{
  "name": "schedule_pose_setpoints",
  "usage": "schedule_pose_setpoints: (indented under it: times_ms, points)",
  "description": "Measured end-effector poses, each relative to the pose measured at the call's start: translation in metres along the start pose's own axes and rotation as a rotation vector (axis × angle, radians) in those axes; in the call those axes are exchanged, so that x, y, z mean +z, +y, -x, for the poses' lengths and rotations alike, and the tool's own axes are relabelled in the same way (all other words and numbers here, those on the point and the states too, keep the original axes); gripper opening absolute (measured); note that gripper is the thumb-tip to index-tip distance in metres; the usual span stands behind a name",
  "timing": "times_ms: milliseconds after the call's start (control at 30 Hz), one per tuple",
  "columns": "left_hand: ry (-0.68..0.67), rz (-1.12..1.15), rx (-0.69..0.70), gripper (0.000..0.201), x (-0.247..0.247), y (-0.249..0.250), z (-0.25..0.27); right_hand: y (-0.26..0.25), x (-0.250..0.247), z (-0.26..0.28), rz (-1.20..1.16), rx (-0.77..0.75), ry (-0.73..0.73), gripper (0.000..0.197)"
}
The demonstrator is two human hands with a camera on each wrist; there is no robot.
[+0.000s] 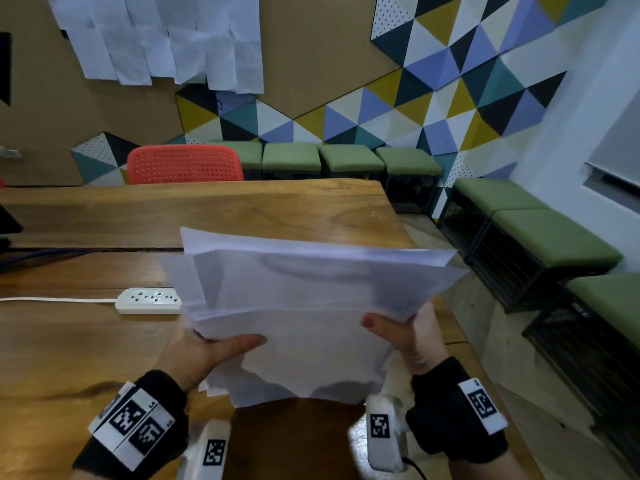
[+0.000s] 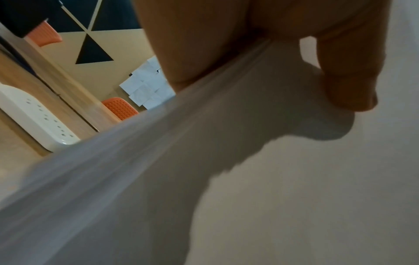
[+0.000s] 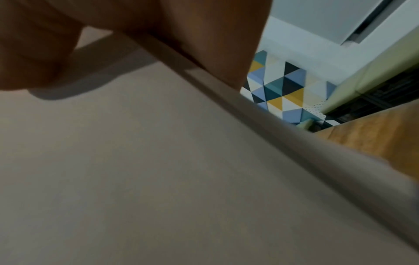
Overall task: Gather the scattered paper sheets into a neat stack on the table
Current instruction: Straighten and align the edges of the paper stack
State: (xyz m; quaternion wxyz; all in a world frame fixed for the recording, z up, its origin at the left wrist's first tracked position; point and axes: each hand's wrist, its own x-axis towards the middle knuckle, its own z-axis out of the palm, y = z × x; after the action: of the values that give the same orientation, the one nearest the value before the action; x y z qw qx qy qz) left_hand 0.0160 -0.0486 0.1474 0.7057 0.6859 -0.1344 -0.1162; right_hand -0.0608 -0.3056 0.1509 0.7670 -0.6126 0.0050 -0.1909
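Note:
A loose bundle of white paper sheets point(image 1: 304, 306) is held up above the wooden table point(image 1: 138, 216), its edges uneven and fanned at the left. My left hand point(image 1: 207, 348) grips the bundle's left side, thumb on top. My right hand point(image 1: 405, 334) grips the right side, thumb pressed on the top sheet. In the left wrist view the paper point(image 2: 272, 179) fills the frame with my thumb point(image 2: 349, 80) lying on it. The right wrist view shows the paper point(image 3: 136, 161) under my thumb point(image 3: 34, 53). The fingers beneath the sheets are hidden.
A white power strip point(image 1: 149, 300) with its cable lies on the table left of the papers. A red chair point(image 1: 183, 164) stands behind the table. Green benches point(image 1: 540, 230) run along the right wall, and sheets are pinned on the far wall point(image 1: 166, 39).

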Motion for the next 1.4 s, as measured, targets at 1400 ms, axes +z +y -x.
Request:
schedule_pose_setpoints:
  times_ms: [1400]
  points:
    - [0.157,0.022,-0.064,0.024,0.007,-0.027,-0.010,0.067,0.010,0.013,0.304,0.209,0.112,0.032]
